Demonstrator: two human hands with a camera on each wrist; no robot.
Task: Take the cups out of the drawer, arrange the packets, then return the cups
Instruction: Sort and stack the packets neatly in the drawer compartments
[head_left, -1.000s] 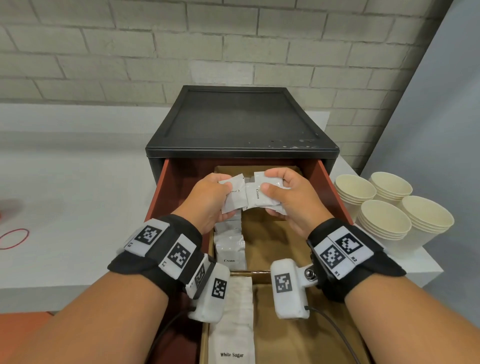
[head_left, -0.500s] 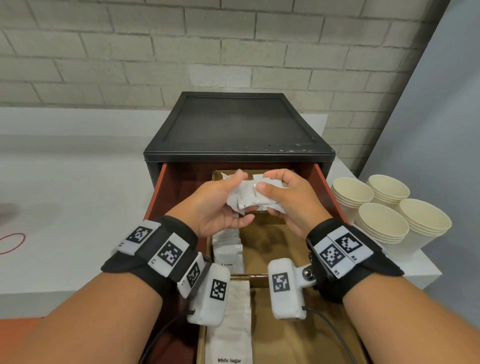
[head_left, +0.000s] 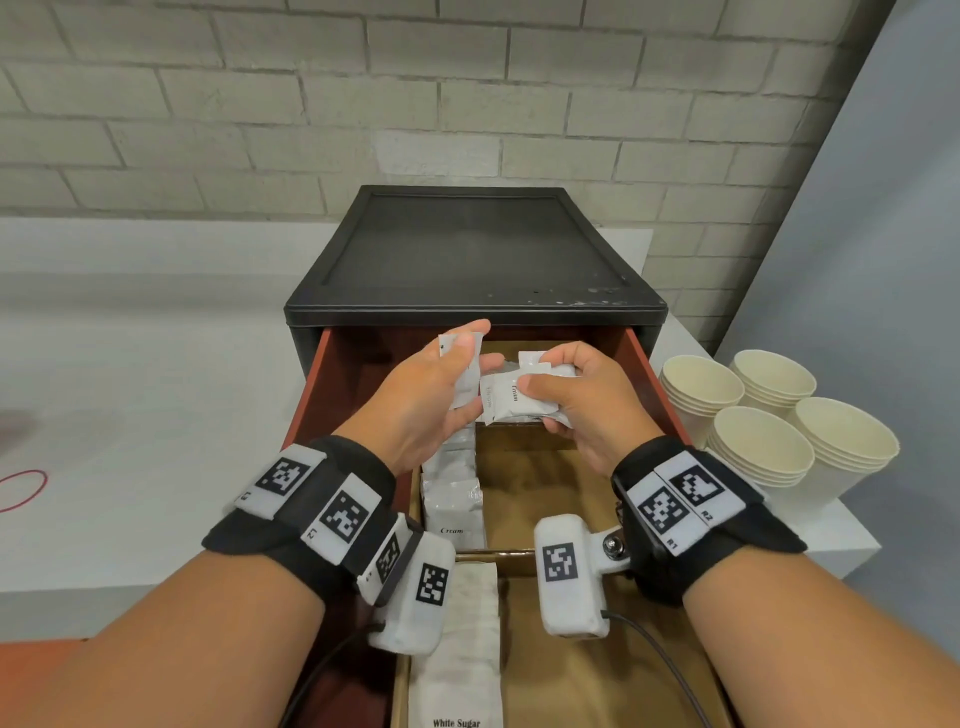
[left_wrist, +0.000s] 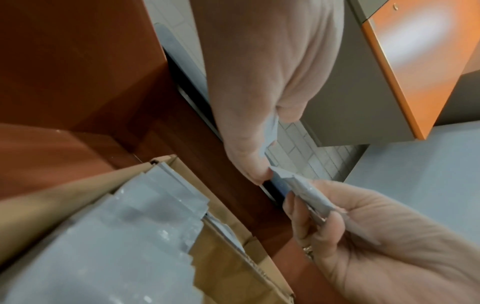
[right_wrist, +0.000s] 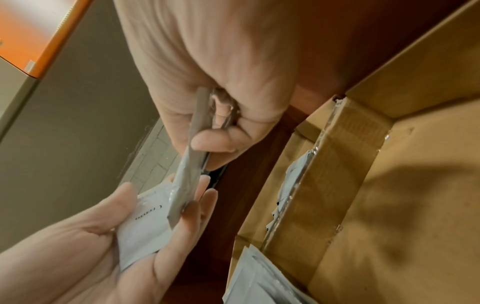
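Over the open drawer (head_left: 641, 374), the left hand (head_left: 426, 400) pinches one cream packet (head_left: 460, 374). The right hand (head_left: 587, 400) grips several cream packets (head_left: 511, 397). Four stacks of cups (head_left: 769, 415) stand on the counter beside the drawer.

Pale brick wall (head_left: 260, 104) behind a white counter (head_left: 130, 364).

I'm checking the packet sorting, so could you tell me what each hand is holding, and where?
Left hand holds one cream packet across its face; right hand pinches a small stack of cream packets at its right end.
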